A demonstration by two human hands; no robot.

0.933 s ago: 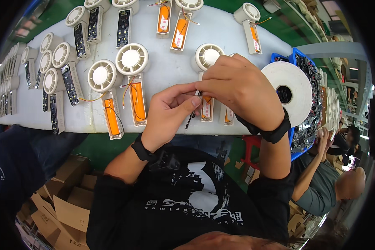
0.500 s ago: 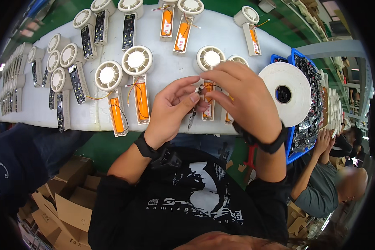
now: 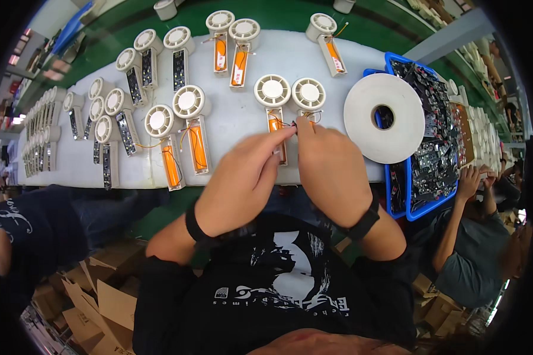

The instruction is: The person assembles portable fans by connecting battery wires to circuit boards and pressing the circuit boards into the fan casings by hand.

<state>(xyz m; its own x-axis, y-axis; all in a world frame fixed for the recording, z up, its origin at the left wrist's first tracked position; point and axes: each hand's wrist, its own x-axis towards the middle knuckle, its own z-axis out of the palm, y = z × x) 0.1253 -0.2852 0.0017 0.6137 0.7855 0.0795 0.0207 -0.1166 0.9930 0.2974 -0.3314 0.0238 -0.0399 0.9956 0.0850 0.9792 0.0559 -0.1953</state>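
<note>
My left hand (image 3: pixel 240 177) and my right hand (image 3: pixel 331 168) meet at the fingertips over the near table edge, both closed in a pinch. Thin coloured wires (image 3: pixel 284 123) run into the pinch from a white fan-headed unit (image 3: pixel 272 90) just beyond. Its handle holds an orange battery (image 3: pixel 275 123), partly covered by my left hand. A second fan-headed unit (image 3: pixel 308 93) stands beside it, its handle mostly hidden by my right hand. The narrow circuit board seen earlier in my left fingers is now almost wholly hidden; only something dark shows at the fingertips.
A large white roll (image 3: pixel 361 118) lies against blue trays (image 3: pixel 435 208) of black circuit boards at the right. Several more fan units (image 3: pixel 189 102) lie left and farther back on the pale table (image 3: pixel 231 115). Another person (image 3: pixel 471 242) works at the right; cardboard boxes (image 3: pixel 118 305) stand below left.
My fingertips have come together, and my left hand has turned its back upward, covering the board. My right hand has moved lower. The whole view has shifted slightly.
</note>
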